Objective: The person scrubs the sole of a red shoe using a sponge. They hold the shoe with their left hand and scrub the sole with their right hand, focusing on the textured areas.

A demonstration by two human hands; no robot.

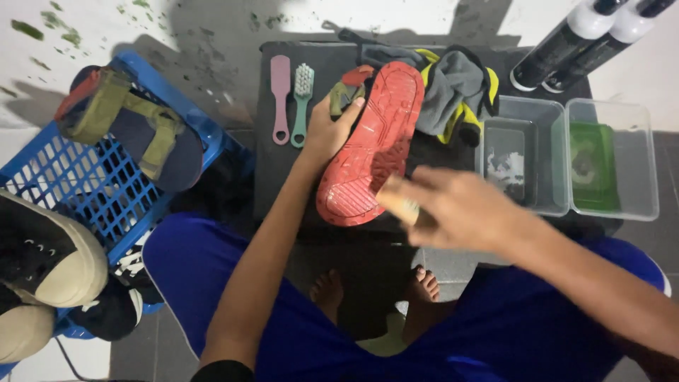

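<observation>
Head view, items listed: your left hand (pixel 327 131) has its grip closed on the far edge of a red-soled sandal (pixel 371 145), sole up, centre of the dark tabletop (pixel 272 170). Your right hand (pixel 463 209), blurred, is closed around a pale brush (pixel 398 201) touching the sole's near end. Pink brush (pixel 281 95) and green brush (pixel 303 99) lie left; two clear tubs (pixel 566 152) right; blue crate (pixel 92 184) far left.

A low black table (pixel 283 184) stands on grey floor tiles (pixel 665 163) against a paint-flecked white wall (pixel 177 21).
</observation>
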